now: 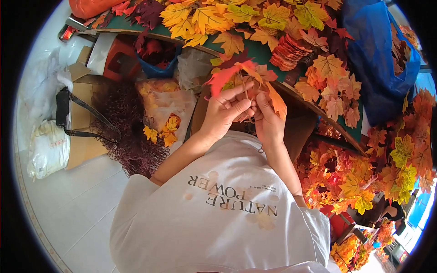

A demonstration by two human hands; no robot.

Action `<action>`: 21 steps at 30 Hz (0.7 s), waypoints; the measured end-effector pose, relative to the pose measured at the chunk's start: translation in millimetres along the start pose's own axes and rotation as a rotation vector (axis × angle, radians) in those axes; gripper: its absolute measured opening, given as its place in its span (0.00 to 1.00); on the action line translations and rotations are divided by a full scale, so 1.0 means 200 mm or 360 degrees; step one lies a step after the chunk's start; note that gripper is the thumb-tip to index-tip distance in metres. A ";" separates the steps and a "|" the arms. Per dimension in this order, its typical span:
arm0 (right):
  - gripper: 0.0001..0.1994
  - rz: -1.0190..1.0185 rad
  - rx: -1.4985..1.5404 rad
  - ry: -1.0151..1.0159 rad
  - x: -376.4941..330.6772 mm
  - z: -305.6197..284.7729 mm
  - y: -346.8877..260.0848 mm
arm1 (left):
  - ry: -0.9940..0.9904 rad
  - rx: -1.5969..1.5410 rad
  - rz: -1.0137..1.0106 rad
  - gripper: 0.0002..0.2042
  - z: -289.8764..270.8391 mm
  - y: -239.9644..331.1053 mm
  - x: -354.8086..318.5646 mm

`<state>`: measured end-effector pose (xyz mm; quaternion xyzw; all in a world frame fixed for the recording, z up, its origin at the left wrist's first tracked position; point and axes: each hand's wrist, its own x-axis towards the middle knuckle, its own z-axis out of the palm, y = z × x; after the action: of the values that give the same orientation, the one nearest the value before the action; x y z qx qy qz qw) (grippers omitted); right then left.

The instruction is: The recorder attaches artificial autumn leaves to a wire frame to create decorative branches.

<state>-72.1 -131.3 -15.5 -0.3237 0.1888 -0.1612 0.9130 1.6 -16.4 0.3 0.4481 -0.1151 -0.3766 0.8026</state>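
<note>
My left hand (pixel 225 113) and my right hand (pixel 270 120) meet at the near edge of the table, fingertips almost touching. Between them is a small bunch of artificial maple leaves on thin stems. A red leaf (pixel 223 81) points out over my left fingers, and an orange leaf (pixel 276 101) hangs down beside my right thumb. Both hands pinch the stems with thumb and fingers. Leaves and fingers partly hide the exact grip. On the green table (pixel 262 51) just beyond lie a stack of red-orange leaves (pixel 289 52) and yellow leaves (pixel 207 20).
A large blue bag (pixel 373 59) stands at the far right. Heaps of orange and red leaves (pixel 337 168) fill the right side. On the left are a dark purple wiry bundle (pixel 123 123), a clear bag of leaves (pixel 161 98), a cardboard box (pixel 82 141) and a white plastic bag (pixel 49 150).
</note>
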 end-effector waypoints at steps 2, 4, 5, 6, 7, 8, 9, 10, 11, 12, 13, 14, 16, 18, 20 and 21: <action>0.08 0.0043 -0.0031 0.0032 -0.01 0.03 -0.01 | 0.0016 0.0108 0.0051 0.20 0.00 -0.01 0.01; 0.08 0.0086 -0.0059 0.0066 -0.01 0.03 0.00 | 0.0014 0.0073 0.0065 0.20 0.00 -0.02 0.02; 0.08 0.0087 -0.0030 0.0070 0.00 0.00 0.02 | 0.0018 0.0071 0.0063 0.20 0.00 -0.02 0.02; 0.08 0.0089 -0.0003 0.0075 0.01 0.00 0.02 | 0.0030 0.0057 0.0036 0.20 0.00 -0.02 0.02; 0.08 0.0095 -0.0006 0.0077 0.01 0.01 0.01 | 0.0040 0.0044 0.0009 0.20 0.00 -0.02 0.03; 0.08 0.0080 -0.0008 0.0084 0.00 0.02 0.00 | 0.0045 0.0040 0.0007 0.20 0.01 -0.02 0.03; 0.08 0.0062 -0.0005 0.0092 0.00 0.03 -0.01 | 0.0063 0.0041 -0.0004 0.19 0.01 -0.01 0.03; 0.08 0.0064 -0.0004 0.0094 0.00 0.02 0.00 | 0.0080 0.0042 -0.0016 0.19 0.02 -0.01 0.03; 0.08 0.0067 -0.0016 0.0077 0.01 0.01 0.00 | 0.0082 0.0042 -0.0019 0.19 0.01 -0.02 0.03; 0.08 0.0070 -0.0030 0.0061 0.01 0.01 0.00 | 0.0089 0.0056 -0.0018 0.19 0.00 -0.03 0.03; 0.08 0.0072 -0.0030 0.0063 0.01 0.02 0.00 | 0.0096 0.0070 -0.0018 0.19 0.00 -0.04 0.04; 0.10 0.0072 -0.0063 0.0121 0.01 0.03 0.00 | 0.0097 0.0069 -0.0020 0.19 0.00 -0.05 0.04; 0.11 0.0072 -0.0093 0.0182 0.01 0.04 0.00 | 0.0052 0.0070 -0.0009 0.19 -0.01 -0.05 0.04; 0.11 0.0072 -0.0128 0.0216 0.01 0.03 0.01 | 0.0056 0.0031 -0.0005 0.19 -0.01 -0.05 0.05; 0.10 0.0082 0.0009 0.0166 0.02 -0.01 0.03 | 0.0057 -0.0010 0.0002 0.20 0.00 -0.05 0.05; 0.09 0.0099 0.0155 0.0110 0.02 -0.02 0.03 | 0.0087 0.0002 -0.0030 0.20 0.00 -0.04 0.05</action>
<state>-68.7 -130.6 -22.4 -0.2671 0.2222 -0.1529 0.9251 3.3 -26.3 -8.0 0.4598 -0.0890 -0.3717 0.8016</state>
